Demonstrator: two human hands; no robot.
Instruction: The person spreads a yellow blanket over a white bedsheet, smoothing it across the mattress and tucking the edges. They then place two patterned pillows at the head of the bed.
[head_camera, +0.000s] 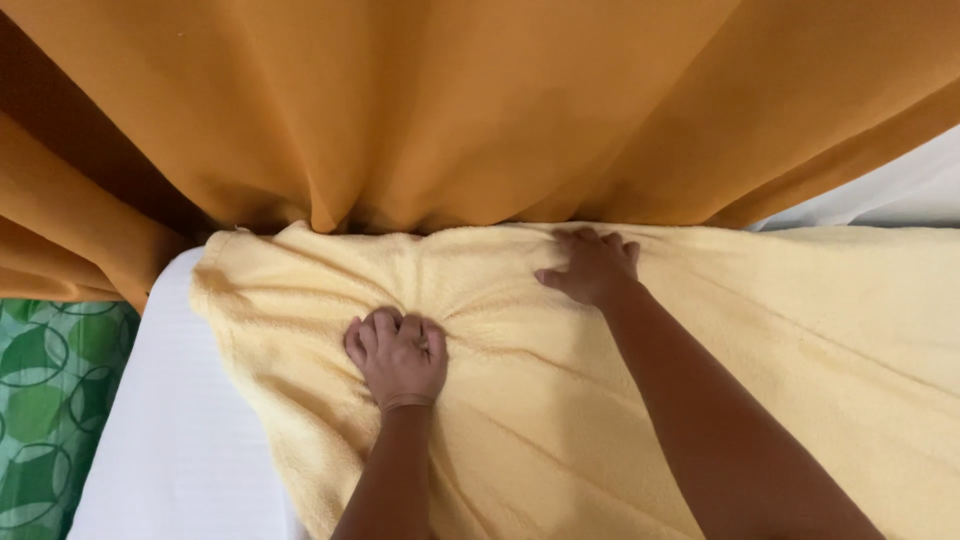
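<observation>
An orange curtain (480, 110) hangs in deep folds across the far side, its hem meeting the far edge of the pale yellow fleece blanket (760, 380), the landmark here. The blanket lies spread over a white bed sheet (170, 430), which shows bare to its left; beyond that, a green patterned cloth (50, 390). A white strip (900, 195) shows at the blanket's far right. The left hand (398, 358) presses near the blanket's far-left corner, fingers curled together and bunching the fleece, so that creases radiate from it. The right hand (592, 265) rests at the blanket's far edge, fingers slightly apart, flat on the fabric, holding it down.
</observation>
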